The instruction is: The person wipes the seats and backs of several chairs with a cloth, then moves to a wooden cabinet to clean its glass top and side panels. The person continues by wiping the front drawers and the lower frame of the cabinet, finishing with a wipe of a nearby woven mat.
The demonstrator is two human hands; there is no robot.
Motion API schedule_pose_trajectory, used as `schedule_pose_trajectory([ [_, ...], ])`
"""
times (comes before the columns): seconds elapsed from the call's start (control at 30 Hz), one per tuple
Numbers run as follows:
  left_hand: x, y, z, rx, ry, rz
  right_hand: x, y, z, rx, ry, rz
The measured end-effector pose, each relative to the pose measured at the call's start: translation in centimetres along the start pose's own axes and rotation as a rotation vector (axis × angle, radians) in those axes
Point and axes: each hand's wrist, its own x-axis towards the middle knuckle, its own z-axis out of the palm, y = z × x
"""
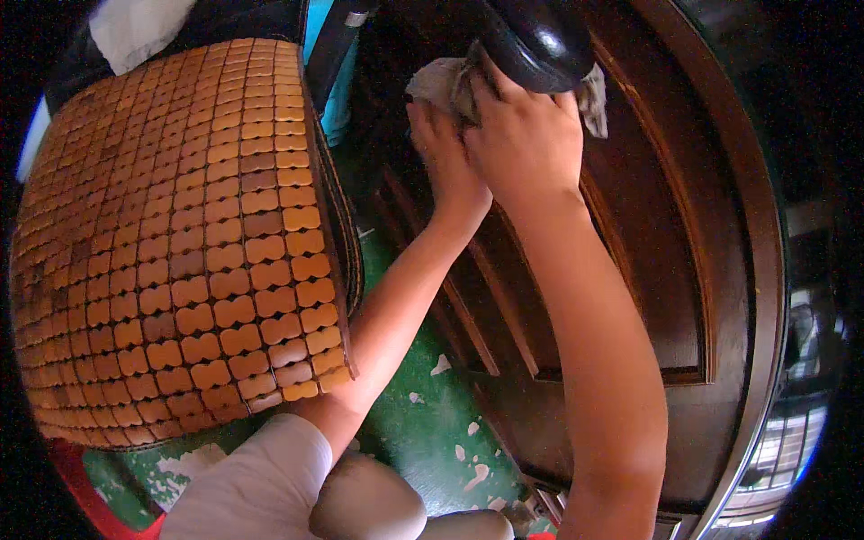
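My right hand (pixel 531 135) is raised just beneath a glossy black rounded part (pixel 540 45), its fingers closed on a crumpled greyish cloth (pixel 437 81). One end of the cloth sticks out to the right of the hand. Close beside it, my left hand (pixel 445 157) has its fingers bent against the cloth's left side. The fingertips of both hands are partly hidden by the cloth and the black part. I cannot tell what the black part belongs to.
A seat covered with a brown tile-like mat (pixel 189 243) fills the left, its edge against my left forearm. Dark panelled wood (pixel 666 297) stands at the right. Below is a green floor (pixel 405 414) with flaked patches. A blue object (pixel 337 99) stands behind the seat.
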Motion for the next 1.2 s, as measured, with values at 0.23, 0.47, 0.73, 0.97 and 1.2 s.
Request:
schedule_pose_trajectory([
  [0.23, -6.3, 2.1, -1.0, -0.052, -0.196, -0.015, -5.9, -0.7, -3.3, -0.001, -0.118, 0.159],
  [0.47, -17.9, 9.3, -4.9, -0.338, -0.541, -0.161, -19.2, 0.4, -11.5, -0.099, -0.321, 0.359],
  [0.73, -14.7, 16.2, -2.9, -0.300, -0.570, 0.465, -23.5, 3.4, -15.6, -0.152, 0.072, 0.606],
  [0.97, -8.4, 12.3, -1.9, -0.163, -0.430, 0.366, -14.8, 3.0, -13.2, -0.150, -0.216, 0.514],
  [1.2, -0.5, 7.9, 0.5, 0.030, -0.028, 0.195, -2.9, 4.3, -4.5, -0.070, 0.099, 0.217],
])
